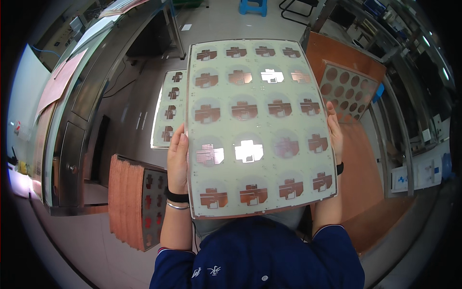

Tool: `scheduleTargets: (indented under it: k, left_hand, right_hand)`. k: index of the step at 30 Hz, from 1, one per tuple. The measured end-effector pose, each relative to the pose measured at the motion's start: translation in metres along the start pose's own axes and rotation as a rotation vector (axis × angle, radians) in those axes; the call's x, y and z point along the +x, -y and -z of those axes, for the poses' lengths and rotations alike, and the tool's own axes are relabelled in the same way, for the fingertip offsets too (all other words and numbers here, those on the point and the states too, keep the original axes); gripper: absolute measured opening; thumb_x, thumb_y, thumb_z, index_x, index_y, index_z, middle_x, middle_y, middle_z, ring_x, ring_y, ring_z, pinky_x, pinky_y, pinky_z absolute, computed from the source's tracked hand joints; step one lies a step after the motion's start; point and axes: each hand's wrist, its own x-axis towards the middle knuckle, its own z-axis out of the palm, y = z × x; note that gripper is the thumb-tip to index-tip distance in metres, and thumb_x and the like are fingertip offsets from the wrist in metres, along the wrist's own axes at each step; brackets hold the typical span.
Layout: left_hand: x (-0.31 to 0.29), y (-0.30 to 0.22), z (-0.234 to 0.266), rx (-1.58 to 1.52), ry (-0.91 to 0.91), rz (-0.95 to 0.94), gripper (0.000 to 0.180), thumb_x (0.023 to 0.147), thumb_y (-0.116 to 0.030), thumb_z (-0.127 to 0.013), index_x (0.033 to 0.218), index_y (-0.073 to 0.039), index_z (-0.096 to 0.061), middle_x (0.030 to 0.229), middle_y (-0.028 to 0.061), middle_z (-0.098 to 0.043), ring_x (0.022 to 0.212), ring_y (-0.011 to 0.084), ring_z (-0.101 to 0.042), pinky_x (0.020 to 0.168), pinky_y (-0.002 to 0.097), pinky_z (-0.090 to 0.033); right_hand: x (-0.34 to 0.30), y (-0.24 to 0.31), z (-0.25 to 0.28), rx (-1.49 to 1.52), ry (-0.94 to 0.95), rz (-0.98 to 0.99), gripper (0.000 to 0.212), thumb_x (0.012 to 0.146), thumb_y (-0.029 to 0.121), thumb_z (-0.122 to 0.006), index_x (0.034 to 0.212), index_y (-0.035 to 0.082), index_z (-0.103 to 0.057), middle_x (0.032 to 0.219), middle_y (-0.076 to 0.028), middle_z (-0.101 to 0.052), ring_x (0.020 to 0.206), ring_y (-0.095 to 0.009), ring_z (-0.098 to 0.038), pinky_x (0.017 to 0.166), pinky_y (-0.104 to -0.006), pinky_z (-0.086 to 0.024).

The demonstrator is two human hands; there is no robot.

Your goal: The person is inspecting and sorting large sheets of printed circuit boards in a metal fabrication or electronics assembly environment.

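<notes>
Between my two hands I hold up a large pale-green circuit board panel [260, 126] with rows of shiny copper shapes, two of them glaring white with reflected light. My left hand [178, 156] grips its left edge, fingers along the side and partly hidden behind it. At the right edge my right hand [335, 132] is closed round the border, most of its palm behind the panel. A similar panel [167, 111] shows low behind the left edge. To the left below stands a thick stack of copper-edged panels [127, 202].
On the right, a panel with round copper spots [347, 91] leans on a brown board [332, 48]. A metal bench with drawers [72, 144] runs along the left, papers [65, 79] on top. Metal frames [385, 139] stand at right; a blue stool [253, 7] is at the far end.
</notes>
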Motion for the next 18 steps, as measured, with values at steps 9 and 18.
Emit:
scheduleTargets:
  k: [9,18]
  left_hand:
    - [0.002,0.006,0.010,0.068,-0.040,0.003,0.037,0.098,-0.017,-0.038,0.130,0.002,-0.038,0.117,0.0110,-0.055,0.100,0.0127,-0.057,0.084,0.0253,-0.049]
    - [0.004,0.012,0.013,0.089,-0.023,-0.013,0.042,0.098,-0.020,-0.038,0.132,0.004,-0.035,0.120,0.0138,-0.052,0.104,0.0150,-0.055,0.085,0.0274,-0.049]
  right_hand:
    - [0.004,-0.001,0.008,-0.054,-0.039,0.010,0.031,0.098,0.012,-0.027,0.127,0.007,-0.039,0.120,-0.010,-0.052,0.105,-0.014,-0.055,0.085,-0.0254,-0.048]
    - [0.004,0.001,0.015,-0.070,-0.036,0.007,0.031,0.098,0.012,-0.028,0.126,0.007,-0.040,0.124,-0.009,-0.050,0.107,-0.012,-0.053,0.087,-0.0253,-0.047]
